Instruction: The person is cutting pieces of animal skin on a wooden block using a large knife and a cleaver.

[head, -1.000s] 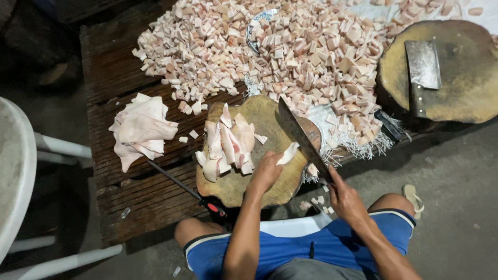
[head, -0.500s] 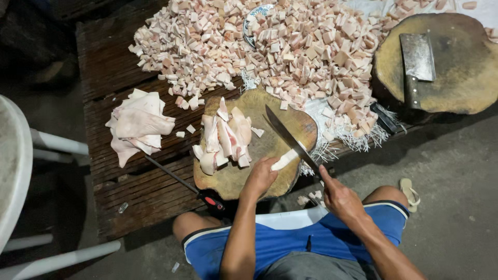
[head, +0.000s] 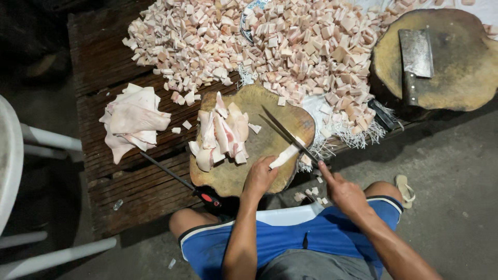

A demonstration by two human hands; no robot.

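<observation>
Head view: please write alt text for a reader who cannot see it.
Seen from above, a seated person's right hand holds a long knife over a round wooden chopping block while the left hand pins a pale meat strip. More strips lie on the block; a heap of cubed meat lies behind it.

- One view is given, taken from the head, steeply downward and fairly near.
- The dark slatted wooden table (head: 129, 192) is seen far, blue-shorted knees near.

Two chopping blocks (head: 244, 171), one cleaver (head: 415, 54), one knife (head: 288, 136).
</observation>
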